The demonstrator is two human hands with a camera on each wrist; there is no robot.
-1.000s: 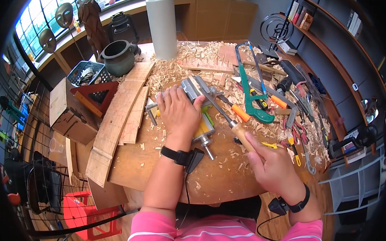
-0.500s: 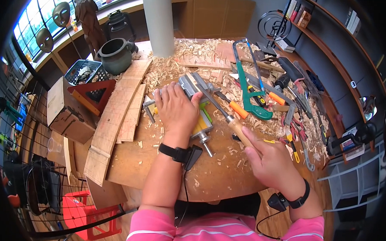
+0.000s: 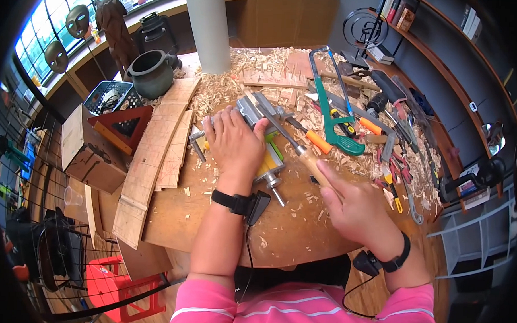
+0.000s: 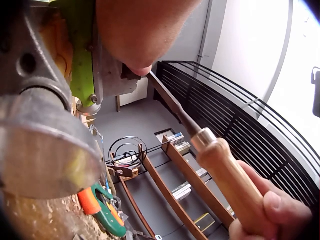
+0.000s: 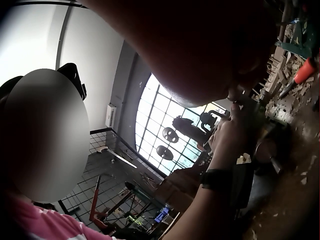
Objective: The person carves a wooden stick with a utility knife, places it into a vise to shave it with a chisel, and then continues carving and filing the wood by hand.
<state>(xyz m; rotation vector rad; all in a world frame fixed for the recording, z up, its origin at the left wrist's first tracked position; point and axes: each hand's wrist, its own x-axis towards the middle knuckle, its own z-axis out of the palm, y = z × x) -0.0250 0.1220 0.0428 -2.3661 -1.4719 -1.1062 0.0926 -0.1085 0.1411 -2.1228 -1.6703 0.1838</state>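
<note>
While the left hand [image 3: 234, 143] lies on the grey vise [image 3: 246, 111], fingers side by side and thumb out, the long tool [image 3: 288, 137] lies over it, its wooden handle [image 3: 315, 164] wrapped in the right hand's [image 3: 357, 209] fingers. I'd push straight, minding that thumb; I can't read the books' [image 3: 406, 22] words.

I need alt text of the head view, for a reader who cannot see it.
A right hand grips a wooden-handled tool over a vise on which the left hand rests. Wood shavings, a green hacksaw and other tools lie on the table.
</note>
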